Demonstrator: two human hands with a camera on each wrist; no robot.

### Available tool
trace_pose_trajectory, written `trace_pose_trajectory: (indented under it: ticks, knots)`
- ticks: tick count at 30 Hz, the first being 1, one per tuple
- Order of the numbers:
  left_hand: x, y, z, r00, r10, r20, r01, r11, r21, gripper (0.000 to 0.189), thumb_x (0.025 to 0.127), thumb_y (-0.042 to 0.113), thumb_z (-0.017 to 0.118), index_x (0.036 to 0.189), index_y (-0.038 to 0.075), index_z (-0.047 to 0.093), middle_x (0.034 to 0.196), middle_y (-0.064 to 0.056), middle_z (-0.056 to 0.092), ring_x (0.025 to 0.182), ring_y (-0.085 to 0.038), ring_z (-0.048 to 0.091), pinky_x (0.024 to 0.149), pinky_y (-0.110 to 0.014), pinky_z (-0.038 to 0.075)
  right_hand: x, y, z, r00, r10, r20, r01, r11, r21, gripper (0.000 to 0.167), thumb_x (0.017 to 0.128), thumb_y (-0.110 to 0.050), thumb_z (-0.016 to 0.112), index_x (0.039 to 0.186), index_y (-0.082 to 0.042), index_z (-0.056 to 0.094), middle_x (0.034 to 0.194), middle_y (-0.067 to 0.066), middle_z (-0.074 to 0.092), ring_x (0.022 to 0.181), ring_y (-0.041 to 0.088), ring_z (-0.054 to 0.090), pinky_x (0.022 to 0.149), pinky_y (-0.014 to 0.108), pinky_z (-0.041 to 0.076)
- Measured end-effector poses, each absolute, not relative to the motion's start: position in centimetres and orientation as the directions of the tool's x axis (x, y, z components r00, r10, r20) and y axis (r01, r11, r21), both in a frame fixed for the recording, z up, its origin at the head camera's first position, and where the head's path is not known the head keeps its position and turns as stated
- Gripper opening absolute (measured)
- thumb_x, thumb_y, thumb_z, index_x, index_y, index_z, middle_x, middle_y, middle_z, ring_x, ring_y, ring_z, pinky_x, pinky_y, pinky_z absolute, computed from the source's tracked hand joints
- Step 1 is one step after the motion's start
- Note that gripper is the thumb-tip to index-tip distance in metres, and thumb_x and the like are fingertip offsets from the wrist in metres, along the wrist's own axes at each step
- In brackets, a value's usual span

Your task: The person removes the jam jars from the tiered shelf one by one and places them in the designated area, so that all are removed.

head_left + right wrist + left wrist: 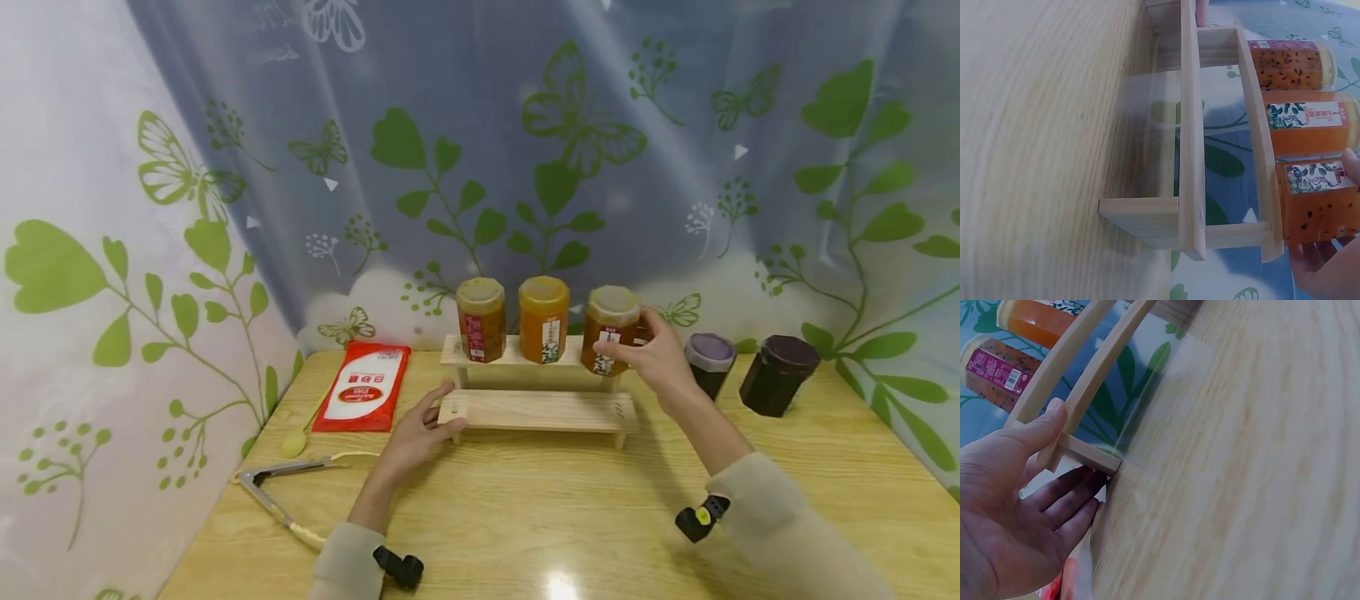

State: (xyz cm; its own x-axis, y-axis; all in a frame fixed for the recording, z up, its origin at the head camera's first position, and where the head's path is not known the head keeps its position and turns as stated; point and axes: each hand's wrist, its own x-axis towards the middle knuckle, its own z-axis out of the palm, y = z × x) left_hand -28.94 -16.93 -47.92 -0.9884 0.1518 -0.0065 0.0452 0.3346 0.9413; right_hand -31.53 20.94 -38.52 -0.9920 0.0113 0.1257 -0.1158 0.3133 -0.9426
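Note:
A two-step wooden rack (540, 410) stands mid-table. On its upper step are an orange jam jar (534, 333) in the middle and a speckled jar with a purple label (480, 325) at the left. At the right end, my right hand (662, 360) grips a seed-flecked amber jar (1313, 203), thumb on its front and fingers round the far side. This jar is over the upper step; in the right wrist view its base meets the step's edge. My left hand (416, 435) holds the lower step's left end, thumb (1054, 415) against the wood and other fingers beneath.
Right of the rack stand two dark jars with purple lids (708, 360), (780, 375). At left lie a red-and-white packet (362, 387), a yellow spoon (295, 443) and metal tongs with pale tips (258, 487). A patterned curtain (480, 125) hangs behind the table.

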Motion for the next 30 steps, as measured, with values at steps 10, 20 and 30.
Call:
trace_pose_trajectory:
  ticks: [10,20,30]
  knots:
    - [-29.3,-17.5,-49.0,-0.986,0.168,0.007,0.060,0.313,0.948,0.067,0.097,0.029,0.076,0.158,0.028,0.047,0.143,-0.018,0.061,0.123,-0.029,0.064,0.096,-0.047,0.052,-29.3,22.5,-38.7,-0.989,0.018,0.148,-0.132,0.358,-0.924,0.093,0.083,-0.043,0.088,0.158,-0.012,0.042,0.142,0.017,0.051,0.131,0.037,0.048,0.105,0.059,0.041]
    - [-29.5,-17.4,-49.0,-0.982,0.190,0.016,0.072,0.296,0.953,0.067,0.097,0.028,0.076,0.158,0.027,0.047,0.140,-0.017,0.064,0.115,-0.024,0.067,0.089,-0.040,0.053,-27.4,26.1,-39.4,-0.980,0.061,0.187,-0.151,0.373,-0.915,0.086,0.093,-0.038,0.080,0.162,-0.013,0.035,0.138,0.005,0.052,0.124,0.023,0.050,0.099,0.045,0.047]
    - [-29.4,-17.4,-48.9,-0.982,0.187,0.006,0.065,0.312,0.948,0.068,0.097,0.031,0.076,0.158,0.029,0.047,0.140,-0.017,0.064,0.119,-0.027,0.066,0.092,-0.044,0.052,-25.3,30.3,-40.9,-0.975,0.152,0.164,-0.068,0.494,-0.867,0.083,0.092,-0.042,0.081,0.157,-0.009,0.041,0.132,0.002,0.054,0.117,0.017,0.050,0.084,0.029,0.049]
